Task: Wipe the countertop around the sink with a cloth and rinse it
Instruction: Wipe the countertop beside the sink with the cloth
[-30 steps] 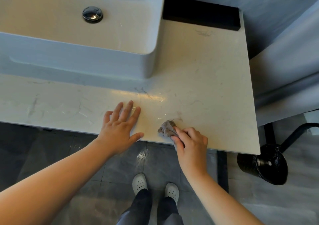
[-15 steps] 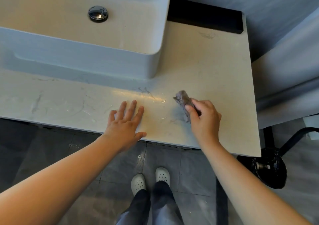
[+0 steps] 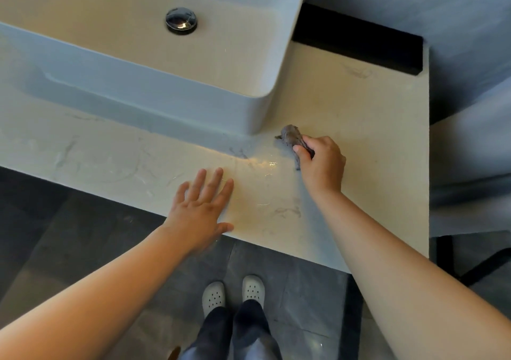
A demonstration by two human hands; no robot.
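My right hand [image 3: 322,163] grips a bunched grey cloth [image 3: 291,137] and presses it on the pale marbled countertop [image 3: 359,127], just off the front right corner of the white vessel sink [image 3: 249,105]. Most of the cloth sticks out past my fingers toward the sink. My left hand [image 3: 200,207] lies flat with fingers spread on the countertop near its front edge, to the left of the cloth. The sink's chrome drain plug [image 3: 181,21] shows in the basin.
A black strip [image 3: 356,39] runs along the back of the countertop to the right of the sink. Grey wall panels stand to the right. Dark floor tiles and my white clogs [image 3: 233,293] are below the counter's front edge.
My right hand has slid the cloth away from the front edge, up toward the sink's corner. My left hand has stayed flat on the countertop.
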